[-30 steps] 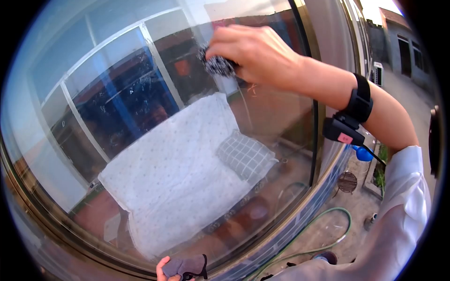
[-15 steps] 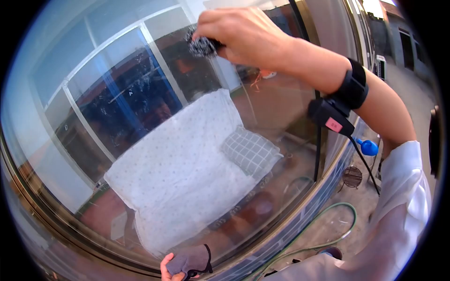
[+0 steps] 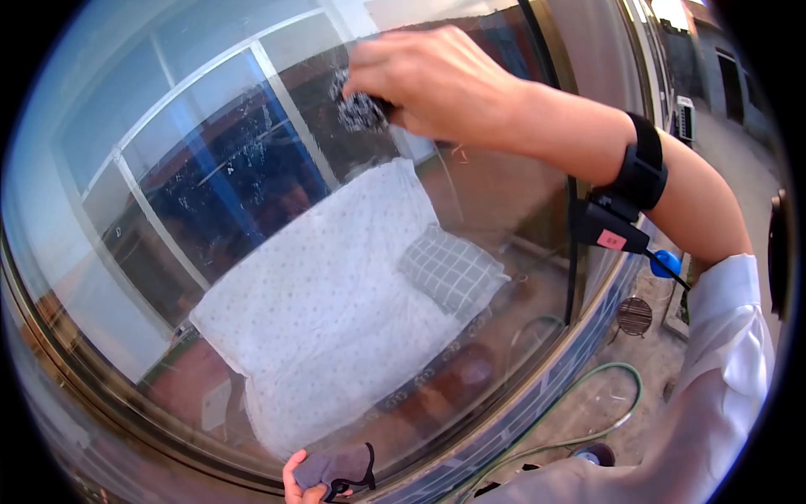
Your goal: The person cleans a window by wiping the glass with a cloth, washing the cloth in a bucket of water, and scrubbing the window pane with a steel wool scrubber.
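My right hand (image 3: pixel 432 80) reaches up to the upper part of the window glass (image 3: pixel 495 197). Its fingers are closed around a black-and-white speckled cloth (image 3: pixel 361 109), which is bunched up and appears pressed to the pane. At the bottom of the view, my left hand (image 3: pixel 295 483) is by the lower window frame, only its fingers showing. These are wrapped on a grey cloth (image 3: pixel 336 469) with black edging. White streaks and specks (image 3: pixel 252 160) mark the glass left of the speckled cloth.
Behind the glass lies a white dotted sheet (image 3: pixel 319 277) with a grey checked pillow (image 3: pixel 453 270). Blue-tiled sill (image 3: pixel 537 403) runs along the window. On the ground are a green hose (image 3: pixel 634 395) and a round brown stool (image 3: pixel 634 316). A strapped black device (image 3: pixel 613 223) sits on my right forearm.
My right hand has moved slightly down the glass with the speckled cloth, and the forearm has dropped a little. My left hand has barely shifted.
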The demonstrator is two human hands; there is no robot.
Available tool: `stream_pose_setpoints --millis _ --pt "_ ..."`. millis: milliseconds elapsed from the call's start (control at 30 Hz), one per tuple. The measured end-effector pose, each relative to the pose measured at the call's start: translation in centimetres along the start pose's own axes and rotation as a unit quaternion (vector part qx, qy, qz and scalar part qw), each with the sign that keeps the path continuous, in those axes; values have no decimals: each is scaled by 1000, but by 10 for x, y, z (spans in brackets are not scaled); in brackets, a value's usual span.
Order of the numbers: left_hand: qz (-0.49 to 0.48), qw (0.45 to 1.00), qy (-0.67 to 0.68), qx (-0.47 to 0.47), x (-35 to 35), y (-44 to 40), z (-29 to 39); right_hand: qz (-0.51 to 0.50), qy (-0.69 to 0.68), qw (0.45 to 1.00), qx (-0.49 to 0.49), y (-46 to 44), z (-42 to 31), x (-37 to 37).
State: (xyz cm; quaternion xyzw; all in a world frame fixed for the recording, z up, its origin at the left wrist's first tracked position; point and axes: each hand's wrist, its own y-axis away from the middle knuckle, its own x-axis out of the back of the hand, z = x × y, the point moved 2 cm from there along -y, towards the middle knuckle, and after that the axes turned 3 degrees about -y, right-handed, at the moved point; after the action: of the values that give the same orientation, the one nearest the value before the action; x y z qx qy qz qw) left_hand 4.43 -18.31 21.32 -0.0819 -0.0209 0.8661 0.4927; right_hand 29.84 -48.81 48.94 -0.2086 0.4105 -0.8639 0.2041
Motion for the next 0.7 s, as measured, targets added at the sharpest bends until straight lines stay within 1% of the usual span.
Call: stream_pose_setpoints --millis 33,67,100,133,200,233,267,333,367,400,433,467,533,567,600,667,700 --pt "3 1000 -3 1 -5 1 6 47 -14 999 -11 -17 17 2" --pt "-12 1000 -3 -8 -11 1 11 6 -12 997 -81 -32 24 1" --pt "-28 999 -3 -17 -16 0 14 -57 -16 995 -84 -38 31 9" --pt "-28 999 -5 -15 -14 0 11 -120 -19 989 -84 -41 33 15" --pt "-51 999 15 -13 -11 -2 1 3 -15 999 29 -8 14 3" --pt "-49 999 19 -10 -12 -3 0 -68 -19 997 30 8 -1 6" --pt "-38 999 10 14 -16 -3 1 -95 -31 994 32 20 -11 6" --pt "-22 998 -4 56 -24 -4 4 -134 -94 987 -6 38 -19 4" --pt "-52 998 3 45 -32 -11 0 -144 -107 984 -7 41 -27 2" --pt "-81 996 11 38 -40 -18 -3 -164 -231 953 -104 42 -36 -1" --pt "-114 991 33 61 -56 -23 -2 -183 -348 898 -200 43 -46 -5" --pt "-145 984 57 81 -75 -29 -1 -224 -428 825 -293 40 -61 -6" --pt "-231 957 120 128 -111 -41 -7 -233 -534 723 -370 41 -94 -20" --pt "-253 941 171 142 -128 -46 -14 -204 -606 674 -371 46 -112 -29" --pt "-274 923 224 152 -145 -50 -16 -216 -616 664 -365 48 -128 -38" --pt "-290 894 307 152 -168 -53 -15 -177 -702 533 -438 56 -158 -50" --pt "-280 896 312 149 -168 -50 -20 -137 -720 543 -410 58 -176 -46"
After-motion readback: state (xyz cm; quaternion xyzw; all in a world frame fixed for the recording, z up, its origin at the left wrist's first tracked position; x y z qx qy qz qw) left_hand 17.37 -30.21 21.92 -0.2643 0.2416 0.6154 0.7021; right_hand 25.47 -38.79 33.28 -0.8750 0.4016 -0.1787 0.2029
